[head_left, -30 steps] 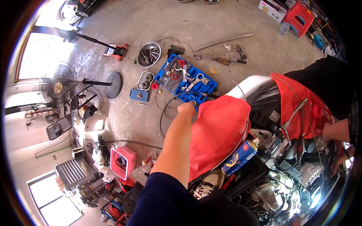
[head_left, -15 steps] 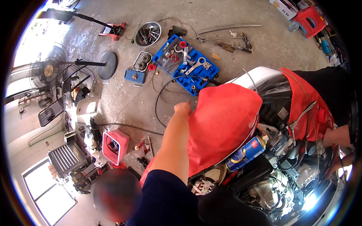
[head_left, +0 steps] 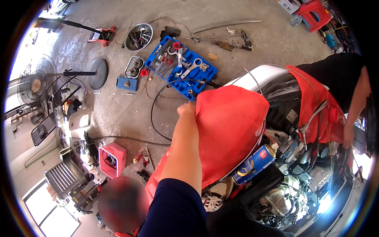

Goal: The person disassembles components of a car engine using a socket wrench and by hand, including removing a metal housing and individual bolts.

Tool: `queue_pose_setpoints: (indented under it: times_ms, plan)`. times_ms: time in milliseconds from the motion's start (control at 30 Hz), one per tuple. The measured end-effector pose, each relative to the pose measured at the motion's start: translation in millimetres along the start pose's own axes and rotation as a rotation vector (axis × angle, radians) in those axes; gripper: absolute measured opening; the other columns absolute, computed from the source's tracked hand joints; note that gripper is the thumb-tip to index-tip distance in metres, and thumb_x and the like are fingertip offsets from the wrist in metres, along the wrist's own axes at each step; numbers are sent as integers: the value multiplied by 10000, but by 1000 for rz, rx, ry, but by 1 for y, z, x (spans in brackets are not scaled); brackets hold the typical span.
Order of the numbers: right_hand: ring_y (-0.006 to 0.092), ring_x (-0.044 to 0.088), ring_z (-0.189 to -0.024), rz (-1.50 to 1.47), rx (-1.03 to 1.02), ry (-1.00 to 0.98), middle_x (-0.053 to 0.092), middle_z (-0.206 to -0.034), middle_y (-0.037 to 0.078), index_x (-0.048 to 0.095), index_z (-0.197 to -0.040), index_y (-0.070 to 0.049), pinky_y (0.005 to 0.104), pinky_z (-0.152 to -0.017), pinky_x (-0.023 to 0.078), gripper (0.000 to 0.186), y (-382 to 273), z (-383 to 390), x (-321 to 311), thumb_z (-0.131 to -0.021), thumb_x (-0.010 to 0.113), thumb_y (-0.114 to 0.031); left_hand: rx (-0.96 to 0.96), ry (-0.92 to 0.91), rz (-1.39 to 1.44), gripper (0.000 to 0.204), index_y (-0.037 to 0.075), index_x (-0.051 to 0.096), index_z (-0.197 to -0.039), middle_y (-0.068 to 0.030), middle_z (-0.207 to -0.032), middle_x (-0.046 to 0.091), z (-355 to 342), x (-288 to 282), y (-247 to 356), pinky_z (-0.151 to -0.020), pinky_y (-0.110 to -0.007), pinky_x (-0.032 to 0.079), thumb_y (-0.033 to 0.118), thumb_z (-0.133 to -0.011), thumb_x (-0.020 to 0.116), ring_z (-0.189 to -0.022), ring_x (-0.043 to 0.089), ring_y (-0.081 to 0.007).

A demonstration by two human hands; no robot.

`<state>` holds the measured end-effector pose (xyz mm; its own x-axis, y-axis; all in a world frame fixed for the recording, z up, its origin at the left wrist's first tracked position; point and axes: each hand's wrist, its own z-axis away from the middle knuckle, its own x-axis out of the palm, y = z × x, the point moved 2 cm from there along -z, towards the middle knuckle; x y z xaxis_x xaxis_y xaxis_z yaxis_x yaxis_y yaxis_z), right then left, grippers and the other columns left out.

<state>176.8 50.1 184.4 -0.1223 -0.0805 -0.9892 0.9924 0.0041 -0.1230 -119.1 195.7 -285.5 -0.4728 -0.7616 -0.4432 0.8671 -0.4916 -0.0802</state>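
Note:
My left hand (head_left: 186, 109), its arm bare below a navy sleeve, reaches out to the left edge of a red protective cover (head_left: 229, 130). Its fingers look curled closed; whatever is in them is hidden. Just beyond it on the floor lies an open blue tool case (head_left: 190, 90) with a steel wrench (head_left: 193, 68) in it. My right hand is out of view. To the right of the cover a blue spray can (head_left: 254, 164) with a thin red straw lies tilted beside the uncovered engine (head_left: 290, 201). A shiny wrench (head_left: 313, 118) rests on a second red cover (head_left: 316, 102).
A person in black (head_left: 335, 83) has a hand at the vehicle's right side. On the floor are a metal bowl of tools (head_left: 139, 37), a black hose (head_left: 152, 106), a pink bin (head_left: 112, 160) and a fan base (head_left: 98, 74). A blurred round shape (head_left: 122, 203) is at lower left.
The view has shifted, so floor items sit farther left. My left hand stays near the cover's edge, and its outstretched finger now looks curled. The other person's arm has lifted into clearer view.

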Motion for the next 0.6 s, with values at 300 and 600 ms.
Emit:
queue_pose_setpoints:
  times_ms: [300,600]
  plan:
    - [274,583,-907,105,-193,29,607,-995,153,557,-1094,-74,400,-844,455,299,-3,-91,5,-916,502,-308,-44,-8,59,653,238,305,-1529,-103,-1352,592,-27,19,-4,-994,-410,477,161,-912,502,-1234,578,-290]
    - [276,584,-876,190,-323,44,604,-953,146,559,-1038,-74,397,-821,459,304,-6,-139,9,-908,513,-344,-52,47,110,642,242,285,-1535,-117,-1359,583,-17,18,7,-1007,-410,473,161,-918,442,-1228,581,-296]
